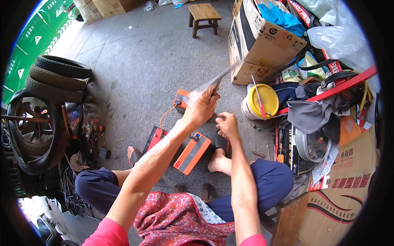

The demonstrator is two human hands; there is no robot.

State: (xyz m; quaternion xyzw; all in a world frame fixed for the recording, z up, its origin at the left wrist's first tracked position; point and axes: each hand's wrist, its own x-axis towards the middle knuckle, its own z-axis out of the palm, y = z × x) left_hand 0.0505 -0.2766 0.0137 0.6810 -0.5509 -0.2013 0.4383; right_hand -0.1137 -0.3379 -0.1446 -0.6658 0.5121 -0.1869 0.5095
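Observation:
My left hand [200, 107] is closed around a long grey tool [223, 76], blurred and pointing up to the right; its kind cannot be made out. My right hand [227, 124] is just to the right and nearer, fingers pinched together, with something small and dark at the fingertips. Under my left hand, an orange-and-grey battery [180, 97] is partly hidden. Closer to me, a second orange battery [193, 153] with a grey stripe lies on the floor. A red-and-black battery [153, 140] is left of it. An orange wire [162, 118] links this one to the far battery.
Stacked tyres [59, 78] and a wheel stand at the left. At the right are cardboard boxes [266, 45], a yellow-lidded bucket [264, 102] with a screwdriver [259, 96] on it, and piled clutter. A wooden stool [204, 16] stands farther off. My feet flank the batteries.

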